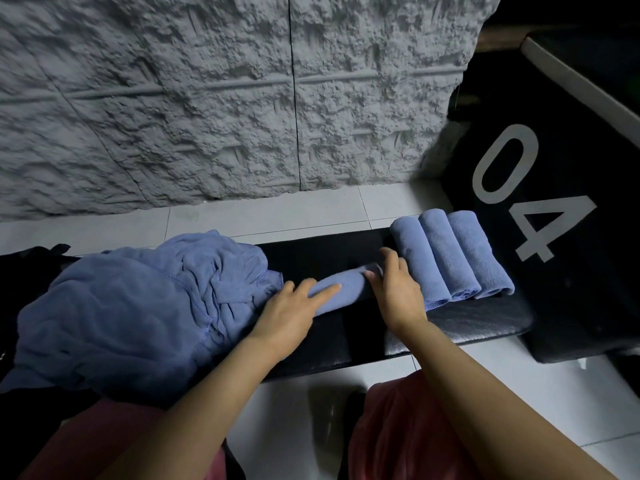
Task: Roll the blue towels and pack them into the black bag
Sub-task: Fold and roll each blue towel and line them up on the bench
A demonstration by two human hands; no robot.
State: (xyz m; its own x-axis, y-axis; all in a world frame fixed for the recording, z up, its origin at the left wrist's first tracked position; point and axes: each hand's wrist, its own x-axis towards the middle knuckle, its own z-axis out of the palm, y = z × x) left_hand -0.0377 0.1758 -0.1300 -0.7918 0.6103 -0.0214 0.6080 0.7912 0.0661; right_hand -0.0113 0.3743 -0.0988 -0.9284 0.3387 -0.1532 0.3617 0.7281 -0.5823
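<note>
Both bare forearms are stretched forward, side by side. The left hand point(294, 308) is laid palm down, fingers straight, on a rolled towel point(346, 284). The right hand point(398, 289) is curled round the roll's other end, thumb raised.

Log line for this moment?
left hand: presses towel roll | right hand: grips roll end | done: three rolled towels | waiting: loose towel pile
</note>
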